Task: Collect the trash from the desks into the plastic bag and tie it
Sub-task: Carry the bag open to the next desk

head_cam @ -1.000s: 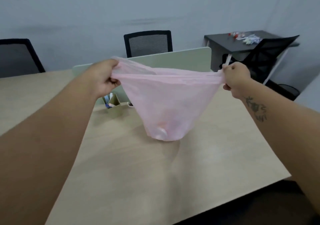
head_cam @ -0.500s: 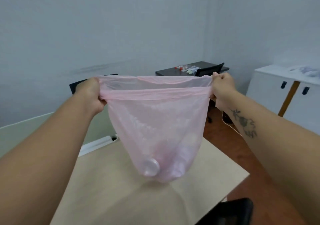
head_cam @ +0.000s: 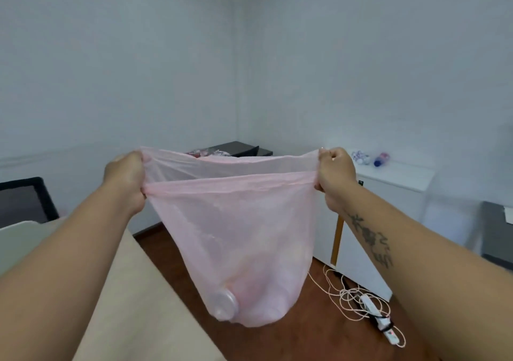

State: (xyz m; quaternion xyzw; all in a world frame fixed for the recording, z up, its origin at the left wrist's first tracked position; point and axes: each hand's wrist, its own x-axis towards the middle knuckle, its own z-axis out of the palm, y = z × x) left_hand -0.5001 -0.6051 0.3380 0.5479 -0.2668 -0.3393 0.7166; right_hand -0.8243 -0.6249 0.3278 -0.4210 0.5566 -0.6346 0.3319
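**Translucent pink plastic bag [head_cam: 238,230] stretched open in mid-air**

The left hand [head_cam: 126,177] clenches its rim at 9 o'clock, the right hand [head_cam: 336,174] at 3 o'clock, mouth taut. A pale round container [head_cam: 226,303] bulges the sagging base at 6 o'clock.

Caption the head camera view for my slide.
The left hand and right hand hold a pink plastic bag stretched wide, trash inside.

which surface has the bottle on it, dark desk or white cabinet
The white cabinet, right of the pink plastic bag: the bottle lies on top. The dark desk shows red and white litter.
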